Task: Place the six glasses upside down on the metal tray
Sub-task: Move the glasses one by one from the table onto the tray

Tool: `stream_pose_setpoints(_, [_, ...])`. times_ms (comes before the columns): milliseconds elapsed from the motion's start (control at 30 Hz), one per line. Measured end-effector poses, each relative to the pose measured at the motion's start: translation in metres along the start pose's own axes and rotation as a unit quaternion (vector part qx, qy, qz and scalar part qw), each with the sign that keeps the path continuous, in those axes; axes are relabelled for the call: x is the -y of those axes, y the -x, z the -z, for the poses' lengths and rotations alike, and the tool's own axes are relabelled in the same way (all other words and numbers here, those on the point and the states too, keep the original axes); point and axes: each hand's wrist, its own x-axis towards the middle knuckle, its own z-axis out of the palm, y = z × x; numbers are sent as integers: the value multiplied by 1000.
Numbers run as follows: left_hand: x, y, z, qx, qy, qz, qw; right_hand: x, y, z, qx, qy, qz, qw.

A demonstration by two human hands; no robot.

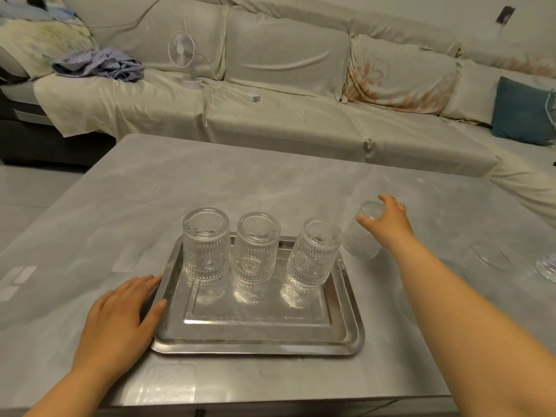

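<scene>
Metal tray (pixel 258 335) holds three inverted glasses (pixel 255 248); right hand (pixel 388 221) grips a fourth (pixel 362 236).

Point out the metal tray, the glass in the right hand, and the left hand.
metal tray (pixel 255 346): head view, bare near rim.
held glass (pixel 359 242): head view, ribbed side wall.
left hand (pixel 120 320): head view, back of hand.

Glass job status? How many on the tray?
Done: three glasses stand inverted along the tray's far side: left, middle, right. In hand: right hand holds a fourth glass inverted, beside the tray. Left hand steadies the tray. Remaining: that one plus two more.
</scene>
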Motion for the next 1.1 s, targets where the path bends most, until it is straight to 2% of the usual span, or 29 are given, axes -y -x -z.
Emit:
stream_pose_setpoints(267, [-1,-1,0,0,-4,-6,1000,-1,-10,1,9,3,-31,999])
stream_pose_setpoints(600, [2,-2,-3,-13,13,-9,1000,11,19,22,-59,-58,63,995])
stream_pose_setpoints(733, [3,3,-2,-5,25,-8,1000,31,44,43,-83,-119,107,984])
stream_pose_setpoints(833, [4,10,-2,3,28,-26,999,41,66,53,-88,-208,118,967])
stream_pose_setpoints(967, [6,21,-5,20,9,-58,998,50,100,63,-50,-256,157,952])
stream_pose_setpoints(1100, [7,27,-5,22,12,-64,998,48,131,64,77,-226,194,952])
